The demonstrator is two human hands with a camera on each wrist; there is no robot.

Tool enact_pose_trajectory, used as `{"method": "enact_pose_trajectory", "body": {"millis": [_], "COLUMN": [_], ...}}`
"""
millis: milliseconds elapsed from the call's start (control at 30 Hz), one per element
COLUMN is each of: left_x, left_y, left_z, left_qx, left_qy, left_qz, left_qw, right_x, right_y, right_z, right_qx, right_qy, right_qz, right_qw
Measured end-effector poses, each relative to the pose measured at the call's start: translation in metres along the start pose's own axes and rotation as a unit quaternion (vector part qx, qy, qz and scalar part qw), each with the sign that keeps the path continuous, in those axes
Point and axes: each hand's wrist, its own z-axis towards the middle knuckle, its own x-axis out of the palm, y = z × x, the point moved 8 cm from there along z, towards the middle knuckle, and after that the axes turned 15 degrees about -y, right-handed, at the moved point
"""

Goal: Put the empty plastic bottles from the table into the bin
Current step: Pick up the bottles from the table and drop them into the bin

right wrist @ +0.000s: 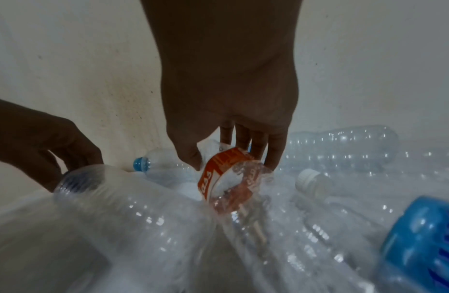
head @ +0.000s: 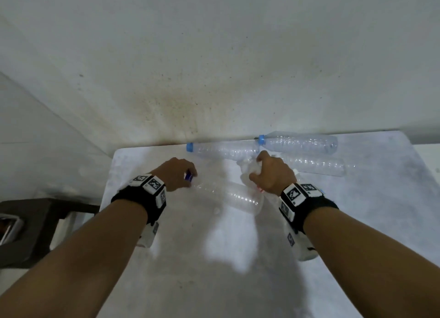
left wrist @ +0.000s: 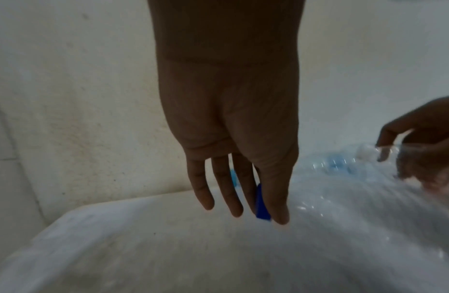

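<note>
Several empty clear bottles lie on the white table [head: 166, 270]. My left hand [head: 190, 177] [left wrist: 263, 214] pinches the dark blue cap [left wrist: 262, 204] of a clear bottle [head: 228, 196] [right wrist: 118, 198] lying on its side in the middle. My right hand [head: 256, 170] [right wrist: 233, 160] grips a crumpled bottle with an orange label [right wrist: 225, 178] [head: 250, 171], thumb on one side and fingers on the other. Two bottles with light blue caps [head: 221, 150] [head: 300, 142] lie along the wall. Another clear bottle [head: 314, 165] lies just right of my right hand.
The table stands against a stained white wall [head: 214, 67]. A dark object [head: 35, 222] sits low beside the table's left edge. In the right wrist view a white-capped bottle [right wrist: 316, 184] and a large blue cap [right wrist: 423, 237] lie close by.
</note>
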Motion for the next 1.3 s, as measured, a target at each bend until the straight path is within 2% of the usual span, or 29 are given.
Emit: {"method": "enact_pose_trajectory", "body": {"millis": [133,267,367,467,567,700,800,1033,1166,1300], "left_x": [-0.049,-0.105,-0.136,-0.147,-0.138,-0.101,-0.061,0.074,0.155,0.244], "left_y": [0.007,0.005,-0.01,-0.022,-0.022,-0.006,0.009,0.064,0.107,0.146], "left_z": [-0.023,-0.062,-0.106,-0.158,-0.216,-0.289,-0.338,-0.401,-0.414,-0.419], "left_qx": [-0.002,-0.012,0.016,0.05,0.068,0.068,0.066,0.026,-0.011,-0.075], "left_qy": [-0.038,-0.15,-0.227,-0.264,-0.257,-0.198,-0.134,-0.003,-0.029,-0.015], "left_qz": [-0.053,-0.136,-0.187,-0.18,-0.169,-0.151,-0.136,-0.149,-0.191,-0.225], "left_qw": [0.998,0.979,0.956,0.946,0.949,0.966,0.979,0.988,0.981,0.971], "right_x": [-0.033,-0.069,-0.089,-0.094,-0.081,-0.041,0.008,0.137,0.204,0.271], "right_y": [0.017,0.044,0.067,0.091,0.118,0.147,0.152,0.132,0.113,0.093], "right_z": [-0.013,-0.046,-0.086,-0.139,-0.203,-0.287,-0.337,-0.41,-0.429,-0.436], "right_qx": [0.005,-0.005,-0.013,-0.031,-0.054,-0.063,-0.054,-0.028,-0.023,-0.019], "right_qy": [-0.055,-0.13,-0.173,-0.188,-0.16,-0.088,-0.023,0.09,0.092,0.093], "right_qz": [0.019,0.057,0.109,0.156,0.174,0.192,0.177,0.101,0.092,0.099], "right_qw": [0.998,0.99,0.979,0.969,0.97,0.976,0.982,0.99,0.991,0.991]}}
